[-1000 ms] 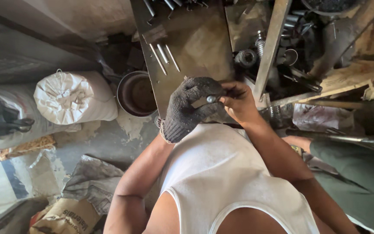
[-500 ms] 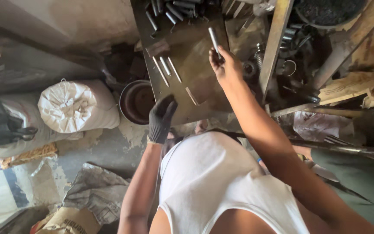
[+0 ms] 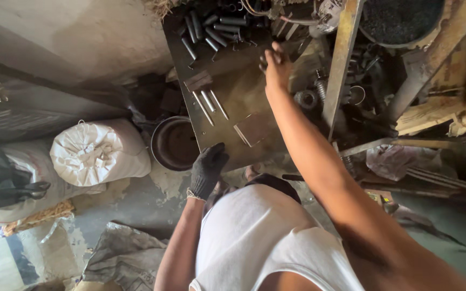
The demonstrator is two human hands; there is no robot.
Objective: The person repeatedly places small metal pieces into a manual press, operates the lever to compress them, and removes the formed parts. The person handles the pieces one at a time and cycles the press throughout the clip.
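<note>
Two hands in view, one gloved, one bare. Far left on the floor: tied white sack (image 3: 99, 152), lying on its side, with a dark round metal bowl (image 3: 175, 143) just right of it, tucked against the left edge of the metal bench plate (image 3: 238, 94).

Left hand (image 3: 207, 170), dark knit glove, sits at the plate's near edge by the near-left corner. Fingers curl loosely downward; nothing visibly gripped, though I can't tell if the fingertips touch the plate.

On the plate: three thin steel rods (image 3: 210, 103) lie side by side mid-left, a small flat metal piece (image 3: 198, 81) just above them, a flat rectangular plate piece (image 3: 252, 128) nearer the near edge. Pile of short dark steel pins (image 3: 211, 27) at the far-left corner.

Right hand (image 3: 277, 63), bare, arm stretched out to the far edge, just right of the pin pile. Fingers bent, partly closed; whether they hold anything is hidden by the back of the hand.

Right of it: upright rusty steel angle bar (image 3: 341, 59), then springs and scrap parts (image 3: 351, 94) beyond the plate's right edge.
</note>
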